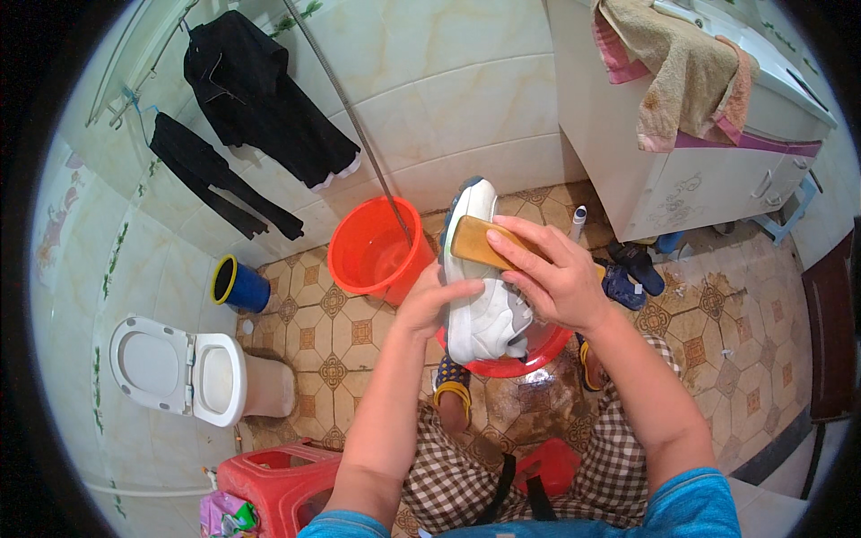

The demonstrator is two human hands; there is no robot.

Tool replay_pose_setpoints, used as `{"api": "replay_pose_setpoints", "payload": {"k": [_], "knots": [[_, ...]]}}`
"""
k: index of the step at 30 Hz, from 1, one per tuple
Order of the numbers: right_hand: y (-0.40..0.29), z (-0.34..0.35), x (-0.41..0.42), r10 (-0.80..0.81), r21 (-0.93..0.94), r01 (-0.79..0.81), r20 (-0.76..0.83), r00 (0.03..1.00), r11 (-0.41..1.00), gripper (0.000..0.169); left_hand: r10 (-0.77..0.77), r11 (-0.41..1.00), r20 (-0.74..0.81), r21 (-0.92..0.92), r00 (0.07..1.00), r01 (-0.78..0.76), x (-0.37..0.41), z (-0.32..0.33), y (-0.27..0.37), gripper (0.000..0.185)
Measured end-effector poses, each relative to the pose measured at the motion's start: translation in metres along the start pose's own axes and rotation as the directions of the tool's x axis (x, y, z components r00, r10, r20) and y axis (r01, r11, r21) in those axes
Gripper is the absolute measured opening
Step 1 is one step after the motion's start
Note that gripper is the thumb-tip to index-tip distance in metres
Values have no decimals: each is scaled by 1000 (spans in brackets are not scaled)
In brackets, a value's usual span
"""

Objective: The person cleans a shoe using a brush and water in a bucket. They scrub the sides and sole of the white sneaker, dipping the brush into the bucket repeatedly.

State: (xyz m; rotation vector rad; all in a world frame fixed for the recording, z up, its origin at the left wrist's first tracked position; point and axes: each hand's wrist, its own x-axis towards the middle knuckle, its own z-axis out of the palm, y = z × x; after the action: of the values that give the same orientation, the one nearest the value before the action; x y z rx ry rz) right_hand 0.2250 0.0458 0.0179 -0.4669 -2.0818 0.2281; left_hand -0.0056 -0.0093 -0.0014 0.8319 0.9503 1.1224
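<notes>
A white sneaker [479,329] with a dark blue-edged sole is held up in front of me, turned on its side. My left hand [425,301] grips it at the left edge, thumb across its upper. In my right hand [562,276] is a yellowish-brown block-shaped brush [479,241], laid against the sneaker's side; bristles cannot be seen. Below the sneaker sits a red basin [521,368], mostly covered by the shoe and my right hand. Some liquid shows inside its right part.
A red bucket [334,265] stands beyond my left hand, with a metal shower hose [350,111] hanging into it. To the left are a blue bin [250,288], a toilet [232,383] and a red plastic stool [269,477]. Slippers [635,265] lie by the vanity cabinet [713,181].
</notes>
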Motion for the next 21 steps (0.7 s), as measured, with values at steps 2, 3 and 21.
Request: {"api": "replay_pose_setpoints", "payload": {"k": [2, 3, 21], "knots": [[0, 0, 0, 19, -22, -20, -38, 999, 1000, 51, 24, 999, -9, 46, 1000, -23, -1, 0, 6, 91], [1, 2, 0, 44, -28, -47, -100, 994, 999, 50, 43, 994, -12, 100, 999, -42, 0, 1, 7, 94], [-6, 20, -3, 117, 20, -116, -103, 988, 993, 54, 13, 987, -47, 159, 999, -5, 10, -15, 2, 106]]}}
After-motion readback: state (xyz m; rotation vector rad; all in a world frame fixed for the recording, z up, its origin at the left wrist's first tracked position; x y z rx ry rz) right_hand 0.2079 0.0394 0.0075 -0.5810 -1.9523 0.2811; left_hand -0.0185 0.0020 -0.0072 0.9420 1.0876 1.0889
